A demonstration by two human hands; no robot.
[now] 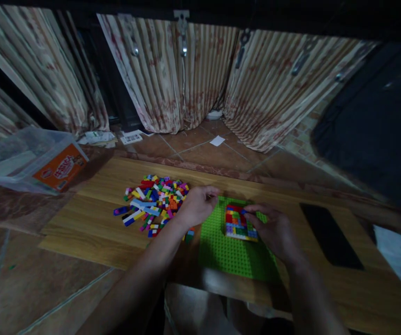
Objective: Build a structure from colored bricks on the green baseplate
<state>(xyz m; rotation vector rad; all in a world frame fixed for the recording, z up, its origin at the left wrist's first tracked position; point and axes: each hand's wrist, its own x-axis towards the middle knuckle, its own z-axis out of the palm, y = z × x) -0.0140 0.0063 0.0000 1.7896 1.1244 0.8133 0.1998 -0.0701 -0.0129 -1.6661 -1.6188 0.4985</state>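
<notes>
Right hand (273,230) pinches a blue brick (243,211), likely light, stiff, best held by its sides. Left hand (199,204) curls, grip unclear.

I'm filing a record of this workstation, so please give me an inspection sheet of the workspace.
Surface: wood-grain table.
Job's things: green baseplate bearing a multicoloured brick build; loose brick pile to its left.
Clutter: dark flat slab right of the baseplate.
Hands: left hand between pile and build, grip unclear; right hand appears to pinch a blue brick at the build.
Cables: nothing seen.
Surroundings: striped curtains, tiled floor, clear plastic bin with orange label, paper sheet at far right.
</notes>
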